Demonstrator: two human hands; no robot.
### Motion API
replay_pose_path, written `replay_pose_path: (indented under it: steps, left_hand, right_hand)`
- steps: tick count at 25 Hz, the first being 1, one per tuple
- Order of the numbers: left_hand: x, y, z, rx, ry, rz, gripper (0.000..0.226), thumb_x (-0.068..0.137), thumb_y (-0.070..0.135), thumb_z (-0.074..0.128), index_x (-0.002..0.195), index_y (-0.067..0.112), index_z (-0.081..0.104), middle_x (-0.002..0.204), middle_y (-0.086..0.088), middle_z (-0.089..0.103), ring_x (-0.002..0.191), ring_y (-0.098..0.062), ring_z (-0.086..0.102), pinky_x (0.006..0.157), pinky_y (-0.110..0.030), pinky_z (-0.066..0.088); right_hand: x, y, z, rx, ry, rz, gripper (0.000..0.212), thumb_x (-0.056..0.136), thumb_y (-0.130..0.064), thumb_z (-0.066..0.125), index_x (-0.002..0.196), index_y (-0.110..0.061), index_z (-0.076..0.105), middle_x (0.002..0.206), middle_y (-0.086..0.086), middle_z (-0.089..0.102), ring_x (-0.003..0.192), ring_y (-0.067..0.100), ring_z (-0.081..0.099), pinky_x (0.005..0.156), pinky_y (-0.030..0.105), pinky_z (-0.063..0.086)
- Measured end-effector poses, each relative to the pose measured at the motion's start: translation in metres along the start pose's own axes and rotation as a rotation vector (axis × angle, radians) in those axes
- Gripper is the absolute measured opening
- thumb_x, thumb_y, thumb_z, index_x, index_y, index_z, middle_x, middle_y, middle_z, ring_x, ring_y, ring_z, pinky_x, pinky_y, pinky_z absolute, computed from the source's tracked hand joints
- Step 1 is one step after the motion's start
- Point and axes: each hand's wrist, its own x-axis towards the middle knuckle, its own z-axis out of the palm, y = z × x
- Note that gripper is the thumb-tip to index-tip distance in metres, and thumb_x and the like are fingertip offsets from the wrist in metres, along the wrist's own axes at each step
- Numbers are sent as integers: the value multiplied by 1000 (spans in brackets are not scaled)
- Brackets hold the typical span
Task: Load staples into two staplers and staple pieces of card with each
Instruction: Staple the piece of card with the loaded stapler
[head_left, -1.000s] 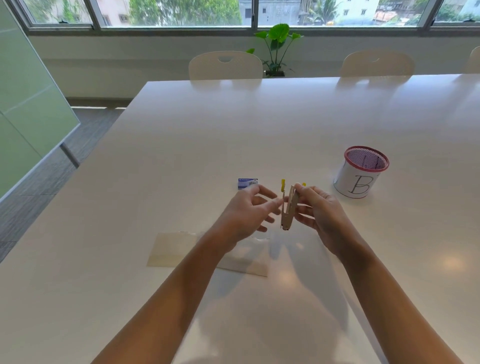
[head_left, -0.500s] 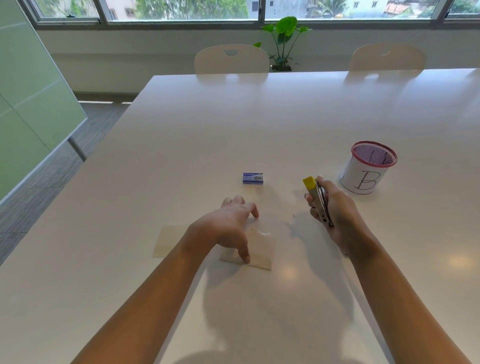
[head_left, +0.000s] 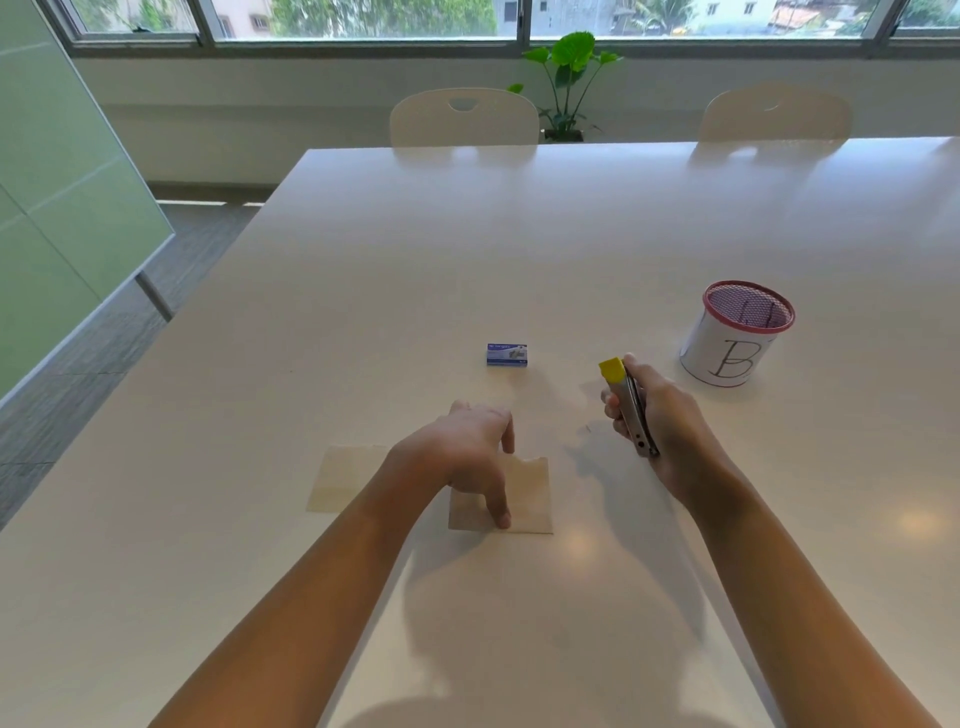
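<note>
One stapler is in view, a slim metal one with a yellow tip. It sits in the right hand, raised off the surface, yellow end pointing away from the person and tilted a little left. The grip of that hand is clenched around the stapler's body: fingers wrap the left side and the thumb lies along the top near the yellow tip. The stapler's two arms look pressed together.

Two pieces of card lie flat on the surface, both pale tan. The nearer one is under the left hand and has a ragged notch in its far edge. The other card lies to its left, partly hidden by the left forearm; whether the two overlap there cannot be told.

The left hand's grip is released, holding nothing. It rests palm down with fingers spread, one fingertip pressed on the near part of the notched card.

One small blue staple box sits closed on the surface beyond the left hand, well apart from both hands.

One round mesh cup with a red rim stands upright to the right, just beyond the right hand, its white paper wrap marked with a large letter B.

Two pale chairs stand at the far edge of the surface, and one green plant rises between them below the window.
</note>
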Motion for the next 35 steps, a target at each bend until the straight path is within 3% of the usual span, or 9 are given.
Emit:
replay_pose_path:
  steps: [5,8,13,16,19,25,27,30,35]
  left_hand:
    - [1,-1,1,-14,26,-22,68,53,38,96,106,29,54,114,-2,42,101,-21,50,91,-36,52]
    - [4,-2,1,-159,61,10,58,67,31,90,116,22,61,117,-3,58,103,-21,57,89,-36,55]
    - [4,-4,-5,-684,82,94,25,83,20,78,107,15,71,88,3,73,77,-9,68,61,-17,51]
    - [1,-1,-11,-1041,29,167,15,85,20,76,98,18,70,83,3,73,79,-13,69,63,-25,57]
    - [-1,4,-12,-1217,-45,182,36,74,32,77,104,15,67,93,-4,69,88,-21,68,64,-33,60]
    - [-4,8,-11,-1375,-139,174,42,82,26,71,118,6,63,106,-14,70,93,-27,71,77,-45,62]
    - [-5,8,-11,-1478,-167,162,36,94,17,61,125,0,56,118,-23,66,101,-34,69,82,-48,61]
    - [-5,7,-12,-1632,-220,150,22,102,13,46,119,2,56,110,-24,71,94,-39,72,73,-50,62]
    - [-4,6,-15,-1695,-278,195,33,104,14,33,119,1,59,112,-23,72,96,-41,72,77,-53,61]
  right_hand:
    - [1,1,-1,39,-16,27,37,104,-42,42,94,-11,61,58,-3,63,51,7,59,54,22,44]
    - [1,3,0,17,-33,57,45,100,-52,46,100,-10,63,60,-3,62,52,7,58,56,22,45]
    - [-1,1,3,-73,-79,-15,73,67,-77,68,100,-12,66,72,-2,62,59,8,54,58,23,45]
    - [-3,6,3,-140,-105,-125,75,54,-69,84,105,-17,67,78,-2,59,59,6,49,49,22,38]
    - [-4,12,5,-169,-159,-176,66,52,-65,87,102,-26,70,72,-5,62,56,6,45,46,21,35]
    - [-3,10,10,-53,-287,-320,19,77,-27,85,91,-21,73,66,0,49,53,9,31,47,19,27]
    - [-2,8,9,-57,-256,-360,15,79,-24,83,90,-23,72,63,-6,52,51,6,35,47,18,28]
    - [0,7,8,-103,-196,-504,15,84,-15,79,94,-17,69,66,-14,64,52,1,53,48,11,40]
    - [1,9,2,-326,-233,-834,14,88,0,71,87,-14,69,95,-10,77,90,13,73,67,25,58]
